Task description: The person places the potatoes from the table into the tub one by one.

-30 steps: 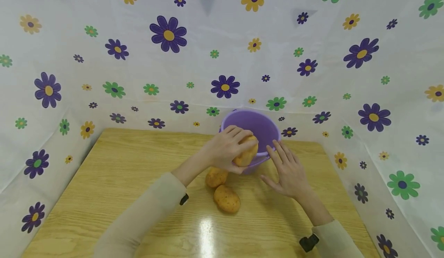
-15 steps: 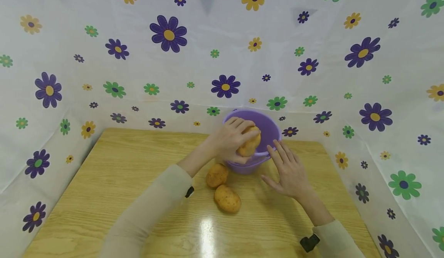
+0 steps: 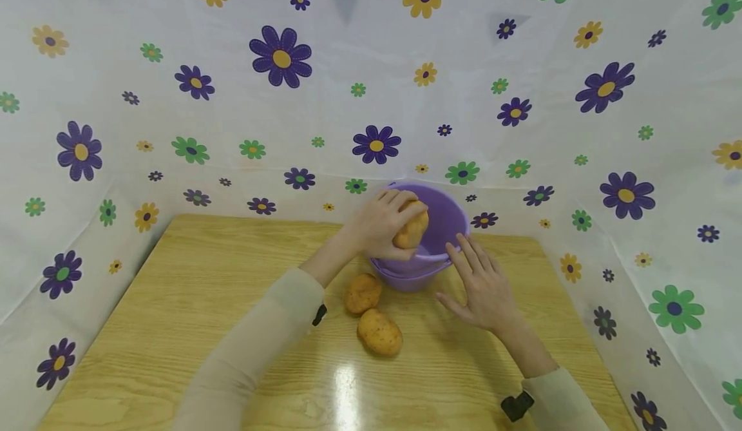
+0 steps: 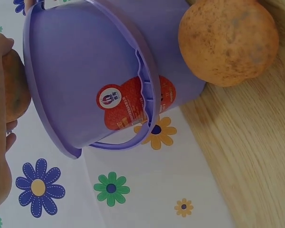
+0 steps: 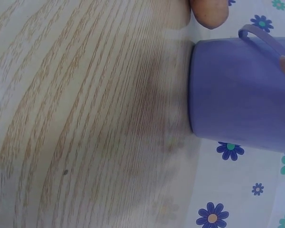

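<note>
A purple bucket [image 3: 408, 283] stands at the back of the table, its handle hanging down on the near side. Over its left rim, my left hand [image 3: 382, 221] grips a potato [image 3: 413, 226], fingers across the top and thumb below. The left wrist view shows this potato [image 4: 15, 85] just beyond the rim, partly hidden by the hand. My right hand [image 3: 481, 283] has its fingers spread, fingertips right at the bucket's right rim. Two more potatoes lie in front of the bucket: one [image 3: 362, 294] close to its base, another [image 3: 379, 332] nearer to me.
The wooden table [image 3: 232, 276] has a flower-patterned white sheet [image 3: 324, 109] rising behind it and on both sides. A red label [image 4: 123, 107] is on the bucket's side. The bucket stands close to the back sheet.
My left hand has lifted the potato from in front of the bucket up and back over the rim, then slightly left. The right hand and the two table potatoes have stayed put.
</note>
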Demonstrator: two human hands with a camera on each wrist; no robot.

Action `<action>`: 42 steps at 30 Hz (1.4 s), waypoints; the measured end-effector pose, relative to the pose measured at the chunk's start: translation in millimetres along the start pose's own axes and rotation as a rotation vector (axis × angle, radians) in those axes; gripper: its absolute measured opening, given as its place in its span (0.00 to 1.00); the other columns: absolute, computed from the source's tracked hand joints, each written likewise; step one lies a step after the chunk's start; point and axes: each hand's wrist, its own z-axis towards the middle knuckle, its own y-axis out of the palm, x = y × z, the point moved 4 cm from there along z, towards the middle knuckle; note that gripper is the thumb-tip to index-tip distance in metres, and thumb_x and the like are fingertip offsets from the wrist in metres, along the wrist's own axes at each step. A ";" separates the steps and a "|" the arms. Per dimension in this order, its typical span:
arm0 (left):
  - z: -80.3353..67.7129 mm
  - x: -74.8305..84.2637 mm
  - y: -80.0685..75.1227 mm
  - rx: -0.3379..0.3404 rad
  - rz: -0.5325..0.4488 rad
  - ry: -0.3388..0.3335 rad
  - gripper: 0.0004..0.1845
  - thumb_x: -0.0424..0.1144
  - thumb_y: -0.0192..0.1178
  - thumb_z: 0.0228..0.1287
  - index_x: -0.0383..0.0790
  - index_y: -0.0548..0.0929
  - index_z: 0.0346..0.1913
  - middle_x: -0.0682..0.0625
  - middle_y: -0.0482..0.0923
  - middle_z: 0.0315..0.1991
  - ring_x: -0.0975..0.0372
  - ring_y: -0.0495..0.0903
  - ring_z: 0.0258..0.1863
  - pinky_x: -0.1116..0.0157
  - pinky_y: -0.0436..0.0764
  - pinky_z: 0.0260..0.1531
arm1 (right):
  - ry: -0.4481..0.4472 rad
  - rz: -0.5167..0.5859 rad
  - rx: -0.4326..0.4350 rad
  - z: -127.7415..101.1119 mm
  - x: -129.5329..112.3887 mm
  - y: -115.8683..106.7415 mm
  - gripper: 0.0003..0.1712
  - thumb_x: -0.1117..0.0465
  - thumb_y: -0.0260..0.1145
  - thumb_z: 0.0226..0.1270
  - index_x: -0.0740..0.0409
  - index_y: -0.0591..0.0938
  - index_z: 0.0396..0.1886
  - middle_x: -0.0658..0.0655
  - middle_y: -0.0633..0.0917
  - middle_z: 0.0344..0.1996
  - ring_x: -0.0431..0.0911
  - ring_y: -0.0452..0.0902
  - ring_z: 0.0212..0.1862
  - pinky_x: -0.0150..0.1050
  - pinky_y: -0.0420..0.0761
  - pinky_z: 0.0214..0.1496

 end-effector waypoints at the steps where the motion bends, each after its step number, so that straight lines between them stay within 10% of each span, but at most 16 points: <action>1: 0.2 -1.5 1.0 -0.009 0.004 -0.009 0.42 0.65 0.69 0.55 0.44 0.78 0.68 0.42 0.80 0.64 0.49 0.80 0.64 0.51 0.79 0.70 | 0.000 0.002 0.001 0.0 -0.1 -0.2 0.57 0.19 0.39 0.73 0.60 0.68 0.79 0.69 0.70 0.78 0.67 0.67 0.76 0.67 0.78 0.68; 42: 2.7 -29.8 28.9 -0.291 -0.100 -0.346 0.43 0.66 0.65 0.61 0.44 0.74 0.73 0.42 0.75 0.66 0.49 0.74 0.68 0.48 0.73 0.73 | -0.007 0.016 0.006 -0.4 -0.3 1.1 0.57 0.20 0.40 0.73 0.61 0.68 0.79 0.69 0.70 0.77 0.67 0.67 0.77 0.66 0.79 0.67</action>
